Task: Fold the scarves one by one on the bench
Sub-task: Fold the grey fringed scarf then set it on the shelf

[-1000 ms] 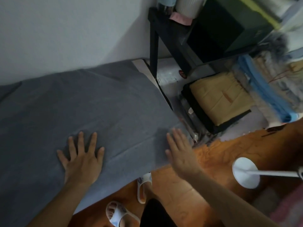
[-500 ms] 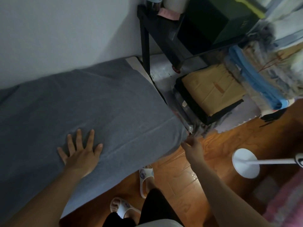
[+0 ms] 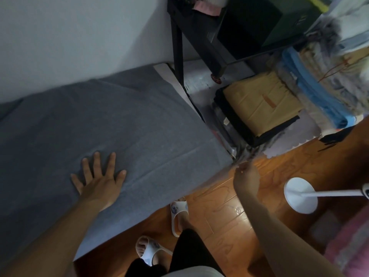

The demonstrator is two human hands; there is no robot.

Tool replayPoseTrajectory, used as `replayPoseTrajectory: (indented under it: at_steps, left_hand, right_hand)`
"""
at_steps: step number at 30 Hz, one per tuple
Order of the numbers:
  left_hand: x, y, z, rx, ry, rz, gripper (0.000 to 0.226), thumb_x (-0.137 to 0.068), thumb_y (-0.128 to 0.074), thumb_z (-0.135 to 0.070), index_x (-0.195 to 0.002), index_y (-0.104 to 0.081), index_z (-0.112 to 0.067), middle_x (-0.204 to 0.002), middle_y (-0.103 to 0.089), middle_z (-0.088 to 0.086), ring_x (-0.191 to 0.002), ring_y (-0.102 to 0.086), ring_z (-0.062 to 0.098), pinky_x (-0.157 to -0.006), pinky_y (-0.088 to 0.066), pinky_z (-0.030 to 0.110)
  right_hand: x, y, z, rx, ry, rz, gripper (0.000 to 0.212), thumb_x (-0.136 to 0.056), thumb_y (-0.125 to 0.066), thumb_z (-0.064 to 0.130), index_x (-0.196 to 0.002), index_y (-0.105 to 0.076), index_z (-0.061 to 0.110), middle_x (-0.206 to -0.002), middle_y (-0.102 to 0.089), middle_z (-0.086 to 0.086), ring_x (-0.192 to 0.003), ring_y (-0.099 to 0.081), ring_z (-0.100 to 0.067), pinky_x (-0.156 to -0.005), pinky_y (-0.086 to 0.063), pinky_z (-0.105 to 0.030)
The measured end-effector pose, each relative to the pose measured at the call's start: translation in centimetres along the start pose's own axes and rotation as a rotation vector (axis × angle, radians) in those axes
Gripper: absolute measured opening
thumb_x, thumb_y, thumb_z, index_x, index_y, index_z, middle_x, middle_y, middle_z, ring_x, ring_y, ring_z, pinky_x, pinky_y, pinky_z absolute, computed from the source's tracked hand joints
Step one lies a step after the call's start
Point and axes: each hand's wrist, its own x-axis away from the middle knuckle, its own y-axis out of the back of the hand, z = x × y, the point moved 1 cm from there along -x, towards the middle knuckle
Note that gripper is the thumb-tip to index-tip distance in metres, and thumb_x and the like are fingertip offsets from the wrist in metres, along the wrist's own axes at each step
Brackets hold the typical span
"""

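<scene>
While a grey scarf [image 3: 119,124] lies spread across the counter [image 3: 171,76], a person's left hand [image 3: 99,180] presses flat on it, fingers straight, and the right hand [image 3: 246,176] pinches its fringed corner just past the counter's end.

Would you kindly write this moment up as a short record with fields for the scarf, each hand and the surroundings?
scarf: grey scarf spread flat over the bench, near edge hanging over the front
left hand: left hand lies flat on the scarf, fingers straight and spread
right hand: right hand at the scarf's right corner, fingers curled as if pinching its fringe; blurred
floor: wooden floor, white round lamp base
right of bench: black shelf, yellow folded cloth
</scene>
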Motion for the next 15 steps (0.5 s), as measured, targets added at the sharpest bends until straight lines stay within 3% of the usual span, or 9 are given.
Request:
replayPoseTrajectory:
  at_steps: [2, 4, 5, 6, 8, 10, 11, 13, 15]
  left_hand:
    - [0.0, -0.1, 0.0, -0.002, -0.003, 0.003, 0.067, -0.096, -0.004, -0.071, -0.149, 0.03, -0.047, -0.159, 0.041, -0.004, -0.147, 0.037, 0.03, -0.116, 0.015, 0.066]
    - [0.0, -0.1, 0.0, -0.002, 0.0, 0.001, 0.068, -0.096, -0.004, -0.071, -0.15, 0.029, -0.047, -0.159, 0.041, -0.004, -0.147, 0.036, 0.03, -0.116, 0.014, 0.066]
    - [-0.1, -0.1, 0.0, -0.002, 0.003, 0.002, 0.068, -0.096, -0.004, -0.071, -0.15, 0.029, -0.047, -0.159, 0.041, -0.004, -0.147, 0.036, 0.03, -0.116, 0.014, 0.066]
    - [0.0, 0.0, 0.0, -0.001, 0.005, 0.008, 0.068, -0.095, -0.004, -0.071, -0.149, 0.029, -0.047, -0.159, 0.041, -0.004, -0.147, 0.036, 0.03, -0.116, 0.014, 0.066]
    - [0.0, -0.1, -0.1, 0.002, 0.003, 0.011, 0.068, -0.095, -0.003, -0.071, -0.149, 0.03, -0.047, -0.158, 0.041, -0.003, -0.147, 0.036, 0.03, -0.116, 0.014, 0.067]
    - [0.0, -0.1, -0.1, 0.004, 0.0, -0.004, 0.068, -0.095, -0.003, -0.071, -0.148, 0.032, -0.047, -0.158, 0.042, -0.003, -0.147, 0.036, 0.031, -0.116, 0.014, 0.067]
    - [0.1, -0.1, -0.1, 0.009, -0.003, -0.006, 0.068, -0.095, -0.002, -0.071, -0.147, 0.033, -0.047, -0.158, 0.042, -0.002, -0.147, 0.036, 0.031, -0.116, 0.014, 0.067]
    - [0.2, -0.2, -0.1, 0.021, -0.006, -0.009, 0.068, -0.095, -0.001, -0.071, -0.147, 0.034, -0.046, -0.158, 0.042, -0.002, -0.147, 0.036, 0.032, -0.116, 0.014, 0.068]
    - [0.2, -0.4, -0.1, 0.025, 0.005, -0.008, 0.068, -0.095, -0.002, -0.07, -0.146, 0.036, -0.046, -0.156, 0.045, -0.003, -0.146, 0.036, 0.032, -0.116, 0.014, 0.068]
  right_hand:
    - [3.8, -1.2, 2.7, 0.093, 0.285, -0.072, 0.021, -0.094, -0.045, 0.011, -0.105, -0.062, 0.007, -0.108, -0.058, -0.011, -0.098, -0.052, -0.026, -0.082, -0.05, -0.044]
    - [7.5, -2.2, 5.6, 0.171, 0.726, 0.16, 0.032, -0.1, -0.041, 0.027, -0.124, -0.058, 0.014, -0.128, -0.054, -0.007, -0.119, -0.049, -0.022, -0.103, -0.046, -0.04]
    - [8.1, -2.8, 6.0, 0.258, 0.906, 0.287, 0.039, -0.103, -0.038, 0.034, -0.136, -0.051, 0.017, -0.145, -0.046, -0.005, -0.135, -0.04, -0.022, -0.115, -0.034, -0.042]
    - [7.5, -3.0, 5.7, 0.341, 0.974, 0.369, 0.048, -0.105, -0.033, 0.04, -0.148, -0.04, 0.02, -0.158, -0.032, -0.003, -0.148, -0.025, -0.022, -0.122, -0.019, -0.043]
    - [4.8, -2.1, 3.8, 0.426, 0.74, 0.332, 0.059, -0.105, -0.022, 0.047, -0.158, -0.019, 0.022, -0.166, -0.009, -0.001, -0.154, -0.002, -0.022, -0.125, -0.005, -0.046]
    - [2.4, -0.3, 2.8, 0.397, 0.419, 0.192, 0.06, -0.106, -0.019, 0.043, -0.158, -0.021, 0.014, -0.166, -0.016, -0.01, -0.153, -0.009, -0.027, -0.125, -0.013, -0.049]
    - [2.4, 0.0, 3.3, 0.386, 0.394, 0.142, 0.057, -0.107, -0.022, 0.04, -0.156, -0.026, 0.011, -0.163, -0.023, -0.012, -0.152, -0.015, -0.028, -0.124, -0.015, -0.048]
    - [4.4, -0.7, 6.3, 0.324, 0.657, 0.171, 0.055, -0.107, -0.029, 0.038, -0.155, -0.03, 0.012, -0.162, -0.028, -0.009, -0.151, -0.018, -0.023, -0.124, -0.015, -0.043]
    - [6.7, -2.8, 8.4, 0.307, 1.048, 0.384, 0.056, -0.107, -0.029, 0.043, -0.157, -0.028, 0.017, -0.163, -0.025, -0.003, -0.152, -0.016, -0.019, -0.124, -0.018, -0.041]
